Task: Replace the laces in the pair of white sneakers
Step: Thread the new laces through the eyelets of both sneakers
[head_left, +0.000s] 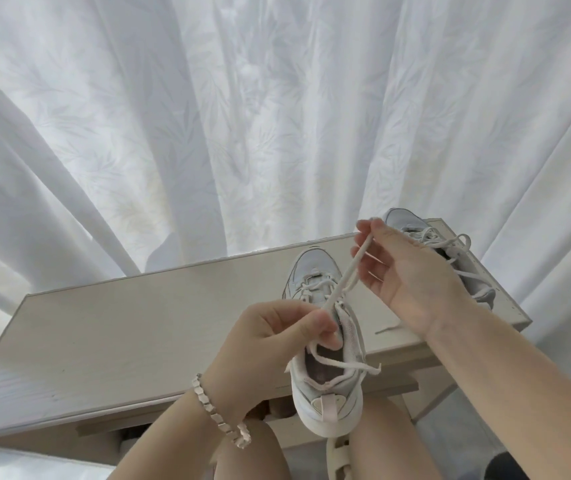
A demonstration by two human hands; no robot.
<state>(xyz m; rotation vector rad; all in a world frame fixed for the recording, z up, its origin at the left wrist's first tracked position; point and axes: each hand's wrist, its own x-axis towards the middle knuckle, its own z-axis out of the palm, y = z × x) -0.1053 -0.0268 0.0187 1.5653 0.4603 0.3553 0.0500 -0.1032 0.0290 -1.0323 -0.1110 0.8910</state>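
Observation:
A white sneaker (315, 271) lies on the pale wooden table (138, 327), toe pointing away, heel hanging over the near edge. Its white lace (346, 275) runs taut from the eyelets up to the right. My left hand (277, 337) pinches the lace low, beside the shoe's tongue. Raised above the shoe, my right hand (405, 271) pinches the lace's upper end between thumb and forefinger. A second white sneaker (450, 247), with loose laces, sits at the table's far right, partly hidden behind my right hand.
White patterned curtains (242, 116) hang close behind the table. A loose lace end (386, 329) lies on the table near its right edge. My bare knees and a pale sandal (337, 455) show below the table's near edge.

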